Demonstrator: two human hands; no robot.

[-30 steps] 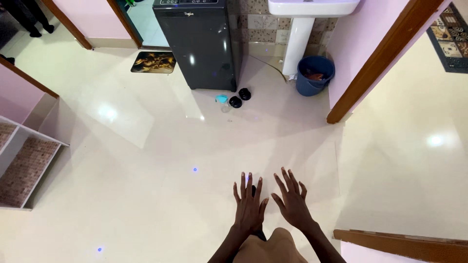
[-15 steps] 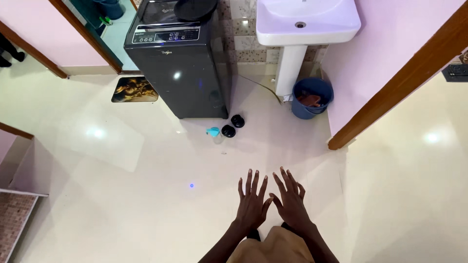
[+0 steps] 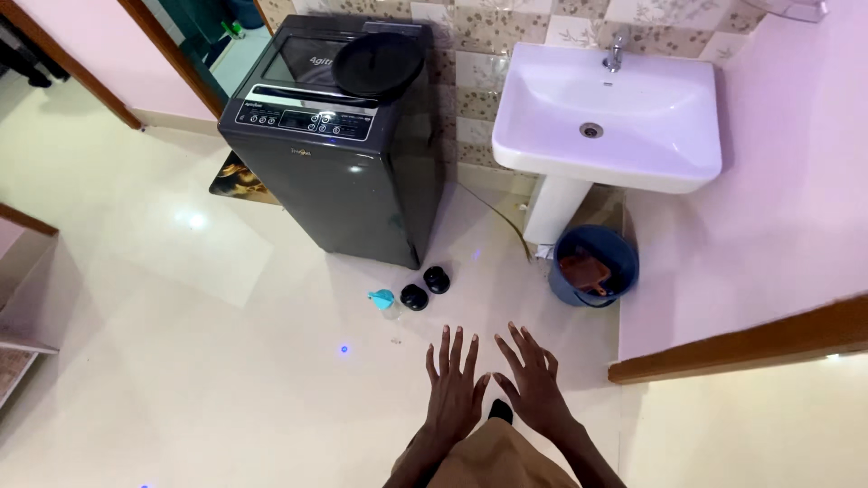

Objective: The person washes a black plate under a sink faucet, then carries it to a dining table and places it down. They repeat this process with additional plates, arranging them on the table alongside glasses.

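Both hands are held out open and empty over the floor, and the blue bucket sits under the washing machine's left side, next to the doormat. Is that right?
Not quite. In the head view the blue bucket stands beside the pedestal of the white sink, to the right of the dark washing machine, not by the doormat. The rest holds: the left hand and right hand are open and empty above the floor.
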